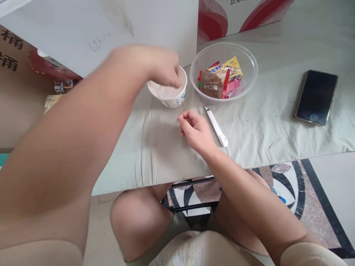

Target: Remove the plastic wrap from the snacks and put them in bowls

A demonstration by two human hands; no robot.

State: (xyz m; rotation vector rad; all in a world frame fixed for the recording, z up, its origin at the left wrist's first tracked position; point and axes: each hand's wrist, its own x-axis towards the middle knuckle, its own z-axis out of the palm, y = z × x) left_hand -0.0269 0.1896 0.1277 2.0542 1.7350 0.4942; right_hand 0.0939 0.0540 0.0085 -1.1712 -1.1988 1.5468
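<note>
Over the white paper bowl [172, 101] is my left hand [165, 66], reaching across from the left. Its fingers are curled down into the bowl's mouth, closed, and their tips are hidden, so what they hold, if anything, does not show. The bowl has small printed marks and a pale inside. In front of it, just above the cloth, my right hand [195, 129] has its fingers curled and the thumb against the index finger, with nothing seen in them. A white utility knife [216, 126] lies just right of that hand.
A clear plastic bowl [252, 72] holds several wrapped snacks [215, 84]. A dark phone [316, 96] lies at the right on the pale cloth [263, 125]. Large cartons [155, 29] stand along the back, and an open brown box [16, 96] is at the left.
</note>
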